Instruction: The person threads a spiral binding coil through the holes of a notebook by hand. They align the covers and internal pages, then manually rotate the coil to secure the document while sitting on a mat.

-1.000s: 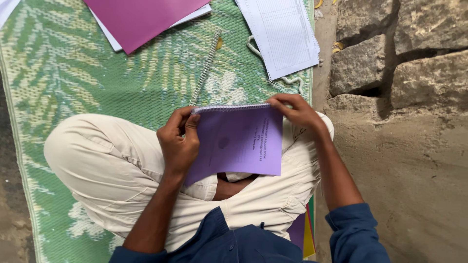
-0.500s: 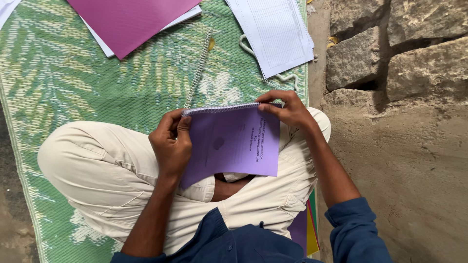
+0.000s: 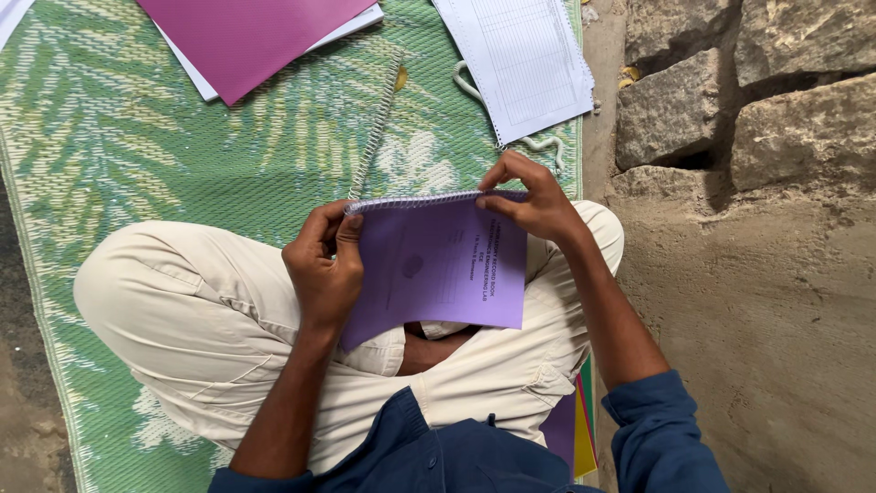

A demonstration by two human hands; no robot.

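Clearly light and floppy, purple booklet (image 3: 438,269) over the lap, pinched by left hand (image 3: 324,274) and right hand (image 3: 538,205) at its coil-bound top corners.

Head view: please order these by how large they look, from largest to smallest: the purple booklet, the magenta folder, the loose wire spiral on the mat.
1. Magenta folder, though the frame's top edge cuts it off.
2. Purple booklet, nearly as large; it is nearer the camera, so this order is unsure.
3. Loose wire spiral, long but very thin.
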